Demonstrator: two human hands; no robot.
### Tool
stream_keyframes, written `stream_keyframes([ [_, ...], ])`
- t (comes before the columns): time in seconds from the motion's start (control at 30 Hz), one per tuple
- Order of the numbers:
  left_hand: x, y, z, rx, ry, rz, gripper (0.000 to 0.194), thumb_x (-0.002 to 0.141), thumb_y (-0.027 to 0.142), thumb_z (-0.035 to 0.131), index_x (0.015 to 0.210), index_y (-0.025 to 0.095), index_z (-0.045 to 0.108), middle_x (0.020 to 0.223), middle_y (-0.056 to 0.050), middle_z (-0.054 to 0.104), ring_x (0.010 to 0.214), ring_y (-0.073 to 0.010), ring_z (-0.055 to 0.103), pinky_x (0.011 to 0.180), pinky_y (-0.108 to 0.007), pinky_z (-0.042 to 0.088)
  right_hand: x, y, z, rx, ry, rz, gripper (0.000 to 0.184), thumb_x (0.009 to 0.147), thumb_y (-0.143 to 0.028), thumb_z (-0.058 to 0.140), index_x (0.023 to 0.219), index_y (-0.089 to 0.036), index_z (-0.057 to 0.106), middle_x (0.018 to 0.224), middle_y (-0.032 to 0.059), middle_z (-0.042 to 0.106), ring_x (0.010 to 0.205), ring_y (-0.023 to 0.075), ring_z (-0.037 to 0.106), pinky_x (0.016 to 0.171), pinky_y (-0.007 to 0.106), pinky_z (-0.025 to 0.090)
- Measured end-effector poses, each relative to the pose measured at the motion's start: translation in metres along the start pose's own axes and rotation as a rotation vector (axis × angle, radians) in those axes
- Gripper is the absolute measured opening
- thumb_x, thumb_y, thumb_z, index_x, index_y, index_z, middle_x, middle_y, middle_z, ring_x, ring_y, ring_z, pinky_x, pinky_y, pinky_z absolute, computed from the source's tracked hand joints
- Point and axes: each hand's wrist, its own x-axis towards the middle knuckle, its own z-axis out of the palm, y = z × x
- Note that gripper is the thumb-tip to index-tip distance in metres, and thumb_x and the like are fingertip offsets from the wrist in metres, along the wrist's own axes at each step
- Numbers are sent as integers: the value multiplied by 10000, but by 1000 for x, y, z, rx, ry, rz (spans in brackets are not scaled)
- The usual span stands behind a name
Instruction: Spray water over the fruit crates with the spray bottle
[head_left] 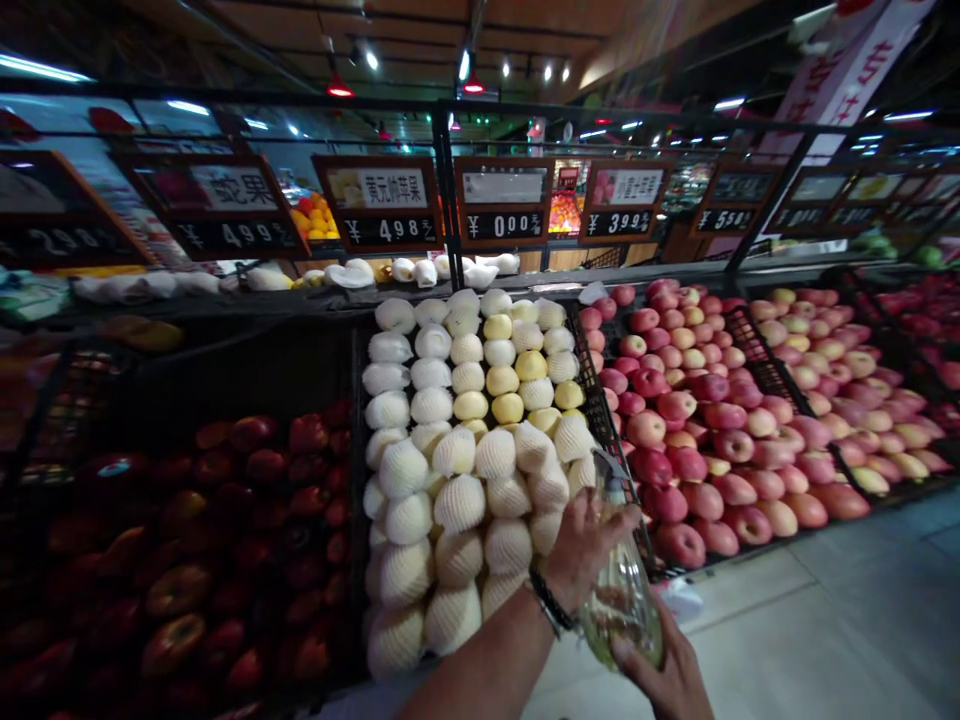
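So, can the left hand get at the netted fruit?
Probably yes: the left hand is right beside the foam-netted fruit, with nothing visible between them. It is gripping the clear bag, though, so it would likely have to let go first.

Pears [457,470] between apple heaps [697,430]; price signs [504,200] behind.

Ceiling spotlights [367,60] glare overhead, the lower-left apples [180,590] sink into shadow, and wide-angle distortion bends the frame's edges.
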Motion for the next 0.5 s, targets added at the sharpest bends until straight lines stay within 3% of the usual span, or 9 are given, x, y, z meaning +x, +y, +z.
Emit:
stream_keyframes([
  [0.17,19,-5,32,-95,-135,-123,416,777,514,933,1006,227,738,969,-33,736,867,-213,702,819,-348,580,6,18,-30,-69,48,-2,803,778,-648,941,1400,-208,687,1303,200,839,1170,436,812,1002,532,685],
  [0.27,19,-7,36,-164,-162,-158,408,785,500,924,992,214,720,933,-14,715,795,-174,682,785,-328,567,7,25,-35,-65,81,11,806,789,-632,944,1421,-218,663,1332,195,833,1203,420,806,1024,509,683],
  [0.37,11,-8,22,-169,-119,-144,421,775,502,959,990,253,695,1033,-33,733,917,-202,696,812,-325,574,4,23,-29,-32,17,23,774,794,-606,954,1408,-234,663,1334,189,833,1184,404,817,1001,482,693],
  [0.43,4,-6,6,-175,-104,-133,441,777,501,964,1033,266,693,1122,-44,745,1010,-223,713,870,-342,583,3,18,-19,-22,-39,23,752,792,-606,955,1386,-235,680,1318,189,834,1136,397,829,956,469,703],
  [0.5,-3,-3,-15,-192,-68,-127,405,805,465,933,1040,247,686,1081,-41,746,989,-227,730,894,-365,580,1,12,-4,-28,-85,16,756,786,-621,953,1377,-227,696,1309,188,831,1118,395,829,954,470,700],
])
